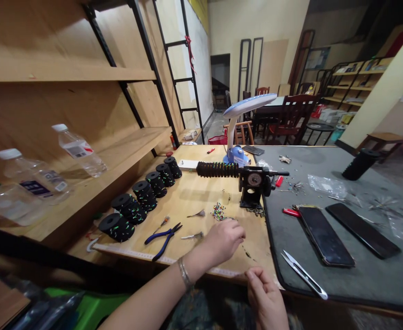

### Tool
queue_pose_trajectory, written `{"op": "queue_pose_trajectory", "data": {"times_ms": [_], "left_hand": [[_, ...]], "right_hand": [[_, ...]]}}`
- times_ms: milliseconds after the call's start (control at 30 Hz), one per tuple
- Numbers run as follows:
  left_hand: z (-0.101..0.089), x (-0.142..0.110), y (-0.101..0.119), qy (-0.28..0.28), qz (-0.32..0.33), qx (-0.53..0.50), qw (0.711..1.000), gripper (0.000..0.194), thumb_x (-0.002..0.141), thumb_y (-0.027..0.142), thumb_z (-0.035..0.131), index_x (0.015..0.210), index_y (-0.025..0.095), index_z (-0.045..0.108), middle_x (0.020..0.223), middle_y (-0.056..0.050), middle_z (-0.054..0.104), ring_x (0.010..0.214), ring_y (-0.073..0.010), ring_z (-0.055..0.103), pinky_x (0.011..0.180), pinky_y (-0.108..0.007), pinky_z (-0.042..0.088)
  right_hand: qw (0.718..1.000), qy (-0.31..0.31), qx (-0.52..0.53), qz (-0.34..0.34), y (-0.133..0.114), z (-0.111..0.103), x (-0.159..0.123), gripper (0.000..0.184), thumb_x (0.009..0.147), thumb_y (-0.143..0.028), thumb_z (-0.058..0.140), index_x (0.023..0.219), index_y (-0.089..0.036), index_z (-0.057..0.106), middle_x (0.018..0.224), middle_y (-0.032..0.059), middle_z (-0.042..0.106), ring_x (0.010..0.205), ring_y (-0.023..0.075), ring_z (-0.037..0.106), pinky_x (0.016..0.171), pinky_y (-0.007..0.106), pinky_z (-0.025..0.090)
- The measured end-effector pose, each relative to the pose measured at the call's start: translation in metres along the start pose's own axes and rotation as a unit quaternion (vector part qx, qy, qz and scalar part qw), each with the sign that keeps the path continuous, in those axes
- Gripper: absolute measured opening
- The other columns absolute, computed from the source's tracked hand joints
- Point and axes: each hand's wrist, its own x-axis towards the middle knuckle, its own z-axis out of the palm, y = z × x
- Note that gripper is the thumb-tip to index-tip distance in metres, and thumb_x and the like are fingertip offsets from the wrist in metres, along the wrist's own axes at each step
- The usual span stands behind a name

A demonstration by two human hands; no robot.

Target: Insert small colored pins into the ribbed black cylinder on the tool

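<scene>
Over the front of the wooden table, my left hand point(224, 238) is closed, its fingertips pinched together beside a small heap of coloured beads point(218, 211). A thin line with small dark pieces point(247, 253) runs from those fingertips down to my right hand point(266, 295), which pinches its lower end. Blue-handled pliers point(163, 238) lie left of my left hand, with small bristly pieces point(196, 213) near them. Beyond the beads stands a black winding device point(253, 183) carrying a ribbed black roll point(218, 169) wound with line.
Black foam spools point(116, 228) line the table's left side. On the grey mat point(314, 252) at right lie thread snips point(304, 275), a phone point(326, 236), a dark flat case point(362, 230) and a red lighter point(291, 212). A blue-and-white lamp point(236, 153) stands behind.
</scene>
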Motion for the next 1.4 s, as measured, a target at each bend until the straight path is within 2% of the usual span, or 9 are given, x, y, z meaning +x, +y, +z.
{"op": "queue_pose_trajectory", "data": {"times_ms": [167,333,600,900,1000,1167,1300,1333,1400], "left_hand": [[0.008,0.039,-0.006,-0.041,-0.067,0.023,0.997,0.018,0.089,0.017,0.053,0.095,0.019,0.069,0.096,-0.008,0.072,0.091,-0.0214,0.065,0.08,-0.03,0.047],[0.007,0.063,-0.019,-0.072,-0.152,0.067,0.984,0.022,0.084,0.009,0.051,0.091,0.014,0.072,0.091,-0.015,0.074,0.087,-0.0277,0.068,0.076,-0.036,0.05],[0.007,0.071,-0.016,-0.137,-0.172,0.103,0.97,0.02,0.086,0.01,0.053,0.095,0.012,0.071,0.097,-0.018,0.072,0.092,-0.0291,0.067,0.078,-0.038,0.051],[0.019,0.075,-0.01,-0.174,-0.187,0.119,0.959,0.032,0.093,0.032,0.059,0.12,0.015,0.058,0.12,-0.009,0.061,0.1,-0.0224,0.063,0.084,-0.043,0.055],[0.028,0.075,-0.008,-0.159,-0.171,0.106,0.966,0.03,0.092,0.03,0.059,0.117,0.014,0.059,0.117,-0.01,0.062,0.099,-0.0226,0.063,0.084,-0.043,0.054],[0.019,0.064,0.002,-0.083,-0.115,0.051,0.989,0.021,0.087,0.002,0.047,0.098,0.01,0.062,0.1,-0.014,0.067,0.093,-0.0234,0.062,0.083,-0.036,0.048],[0.002,0.029,0.012,-0.002,-0.094,-0.044,0.995,0.016,0.092,0.011,0.042,0.092,0.017,0.057,0.09,-0.005,0.065,0.085,-0.0171,0.059,0.076,-0.028,0.046],[0.001,0.017,0.014,0.037,-0.096,-0.14,0.985,0.012,0.091,0.013,0.046,0.088,0.017,0.057,0.085,-0.004,0.064,0.08,-0.0161,0.058,0.073,-0.027,0.046],[0.006,-0.012,0.017,0.062,-0.145,-0.342,0.926,0.006,0.088,0.019,0.051,0.084,0.017,0.056,0.071,0.0,0.058,0.065,-0.0134,0.054,0.06,-0.024,0.043]], "right_hand": [[0.999,-0.003,0.022,0.025,0.006,-0.004,0.004,0.055,0.057,-0.066,0.08,0.069,-0.018,0.056,0.05,-0.0114,0.03,0.044,0.0046,0.021,0.042,0.019,0.014],[0.999,-0.025,0.034,0.033,0.015,-0.008,0.009,0.053,0.059,-0.064,0.08,0.07,-0.018,0.057,0.049,-0.0119,0.03,0.044,0.0039,0.02,0.043,0.02,0.012],[0.999,-0.028,0.03,0.017,0.02,-0.009,0.009,0.049,0.066,-0.062,0.078,0.071,-0.018,0.056,0.05,-0.012,0.027,0.045,0.0044,0.018,0.042,0.019,0.01],[0.999,-0.029,0.006,0.016,0.016,-0.003,0.013,0.053,0.06,-0.067,0.078,0.067,-0.018,0.056,0.049,-0.011,0.03,0.045,0.0051,0.022,0.042,0.019,0.016],[1.0,-0.028,-0.001,0.01,0.013,-0.003,0.011,0.053,0.061,-0.066,0.077,0.067,-0.018,0.057,0.05,-0.0107,0.03,0.046,0.0055,0.022,0.043,0.019,0.016],[1.0,-0.009,0.003,-0.003,0.01,-0.005,0.009,0.051,0.061,-0.066,0.077,0.067,-0.018,0.058,0.051,-0.0101,0.031,0.047,0.0065,0.023,0.042,0.019,0.017],[0.999,0.01,-0.033,-0.028,0.005,-0.01,0.005,0.05,0.064,-0.066,0.075,0.066,-0.019,0.06,0.052,-0.0086,0.034,0.047,0.0079,0.027,0.042,0.02,0.022],[0.998,0.007,-0.051,-0.034,0.003,-0.01,0.004,0.049,0.065,-0.066,0.074,0.066,-0.018,0.06,0.052,-0.0079,0.036,0.048,0.0085,0.029,0.043,0.02,0.024],[0.995,0.001,-0.085,-0.05,0.002,-0.01,-0.001,0.047,0.069,-0.064,0.072,0.066,-0.018,0.061,0.054,-0.0063,0.041,0.05,0.0099,0.034,0.047,0.021,0.029]]}}
